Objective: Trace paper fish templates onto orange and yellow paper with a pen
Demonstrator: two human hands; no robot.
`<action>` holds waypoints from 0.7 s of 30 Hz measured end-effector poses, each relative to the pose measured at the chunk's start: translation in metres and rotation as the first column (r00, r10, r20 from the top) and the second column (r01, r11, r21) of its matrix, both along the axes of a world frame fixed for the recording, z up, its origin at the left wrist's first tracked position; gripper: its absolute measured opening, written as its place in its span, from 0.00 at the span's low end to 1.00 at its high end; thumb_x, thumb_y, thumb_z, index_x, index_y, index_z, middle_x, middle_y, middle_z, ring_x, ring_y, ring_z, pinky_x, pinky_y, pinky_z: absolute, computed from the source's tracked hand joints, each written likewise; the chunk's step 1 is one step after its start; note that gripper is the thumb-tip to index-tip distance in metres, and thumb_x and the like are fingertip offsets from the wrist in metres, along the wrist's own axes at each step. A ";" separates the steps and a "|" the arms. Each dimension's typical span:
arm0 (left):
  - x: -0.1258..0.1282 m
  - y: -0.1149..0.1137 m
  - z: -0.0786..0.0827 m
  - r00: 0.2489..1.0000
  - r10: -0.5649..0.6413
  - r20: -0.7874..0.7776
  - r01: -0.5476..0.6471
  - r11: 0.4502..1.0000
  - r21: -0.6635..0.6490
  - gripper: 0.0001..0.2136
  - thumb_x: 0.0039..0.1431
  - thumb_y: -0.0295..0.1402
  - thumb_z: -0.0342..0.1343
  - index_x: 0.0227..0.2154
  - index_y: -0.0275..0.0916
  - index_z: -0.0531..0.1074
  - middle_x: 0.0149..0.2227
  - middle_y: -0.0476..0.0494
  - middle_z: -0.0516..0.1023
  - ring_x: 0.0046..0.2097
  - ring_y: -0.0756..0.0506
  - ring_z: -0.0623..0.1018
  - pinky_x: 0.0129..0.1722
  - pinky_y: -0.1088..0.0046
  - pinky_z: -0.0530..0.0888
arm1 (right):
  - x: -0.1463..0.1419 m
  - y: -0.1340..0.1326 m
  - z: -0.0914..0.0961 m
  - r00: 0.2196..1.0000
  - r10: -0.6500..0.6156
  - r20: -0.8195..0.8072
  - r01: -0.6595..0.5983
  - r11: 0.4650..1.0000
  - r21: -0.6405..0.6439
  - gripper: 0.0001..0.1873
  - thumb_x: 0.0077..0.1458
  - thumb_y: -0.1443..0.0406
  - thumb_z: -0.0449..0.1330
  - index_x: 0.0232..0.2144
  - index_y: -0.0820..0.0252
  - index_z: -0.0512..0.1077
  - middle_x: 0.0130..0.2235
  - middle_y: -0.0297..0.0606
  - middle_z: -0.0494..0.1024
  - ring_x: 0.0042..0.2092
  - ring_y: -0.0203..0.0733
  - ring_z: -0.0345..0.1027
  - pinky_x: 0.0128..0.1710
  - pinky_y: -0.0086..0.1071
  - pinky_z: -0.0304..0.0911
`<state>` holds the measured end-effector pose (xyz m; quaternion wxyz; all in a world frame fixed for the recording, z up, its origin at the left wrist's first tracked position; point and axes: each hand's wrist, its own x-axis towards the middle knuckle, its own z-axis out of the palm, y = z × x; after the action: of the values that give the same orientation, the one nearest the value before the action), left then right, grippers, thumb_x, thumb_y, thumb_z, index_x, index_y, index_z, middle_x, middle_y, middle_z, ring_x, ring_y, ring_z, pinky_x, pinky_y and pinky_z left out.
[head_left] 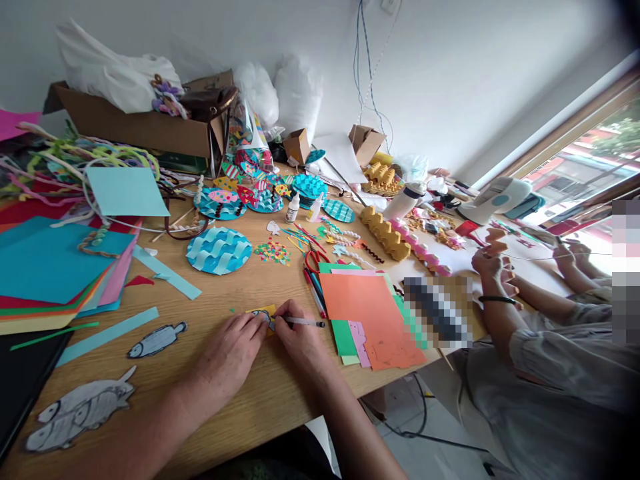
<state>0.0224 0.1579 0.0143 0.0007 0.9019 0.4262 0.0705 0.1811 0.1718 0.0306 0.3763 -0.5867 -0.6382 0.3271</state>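
My left hand lies on the table with its fingers stretched over a small fish cut-out, pressing it onto a piece of yellow paper. A pen is gripped in my right hand, its tip at the cut-out and its back end pointing right. My fingers hide part of the fish and the yellow paper. Left of my hands lie a single paper fish and a larger cut-out of joined fish, both outlined in dark lines.
Orange paper tops a stack at right, near red-handled scissors and markers. A blue wavy paper disc, confetti and glue bottles lie beyond. Coloured sheets lie left. Another person's hands work at right.
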 end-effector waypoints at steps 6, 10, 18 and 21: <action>-0.001 0.000 -0.003 1.000 -0.005 0.017 0.006 1.000 -0.016 0.22 0.58 0.19 0.40 0.53 0.36 0.67 0.53 0.39 0.73 0.54 0.43 0.71 0.55 0.61 0.68 | -0.002 0.001 -0.003 1.000 -0.003 0.003 0.003 1.000 0.007 0.03 0.46 0.68 0.51 0.23 0.56 0.61 0.21 0.27 0.64 0.24 0.34 0.57 0.24 0.26 0.52; 0.000 0.000 -0.002 1.000 -0.008 0.020 0.008 1.000 -0.004 0.22 0.57 0.19 0.41 0.53 0.36 0.67 0.53 0.39 0.73 0.53 0.42 0.71 0.55 0.62 0.67 | -0.002 0.001 -0.001 1.000 0.007 0.013 -0.007 1.000 -0.003 0.03 0.47 0.68 0.50 0.23 0.56 0.60 0.21 0.27 0.64 0.23 0.34 0.57 0.24 0.26 0.51; 0.000 -0.001 -0.001 1.000 0.000 0.004 0.000 1.000 0.008 0.23 0.57 0.19 0.39 0.53 0.37 0.67 0.53 0.40 0.73 0.54 0.42 0.71 0.55 0.60 0.66 | 0.000 -0.005 0.002 0.999 0.007 0.050 -0.006 1.000 -0.007 0.04 0.46 0.69 0.50 0.22 0.56 0.61 0.22 0.29 0.65 0.24 0.35 0.58 0.26 0.27 0.52; 0.001 -0.001 0.002 1.000 -0.005 -0.020 0.005 1.000 0.004 0.23 0.58 0.19 0.40 0.53 0.36 0.67 0.54 0.40 0.73 0.53 0.42 0.71 0.55 0.61 0.67 | 0.000 -0.006 0.000 0.998 0.007 0.058 -0.008 1.000 0.018 0.04 0.46 0.69 0.50 0.23 0.56 0.61 0.22 0.29 0.66 0.25 0.35 0.58 0.26 0.28 0.52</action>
<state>0.0230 0.1569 0.0161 -0.0052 0.9035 0.4240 0.0624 0.1813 0.1653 0.0305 0.3614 -0.5900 -0.6541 0.3056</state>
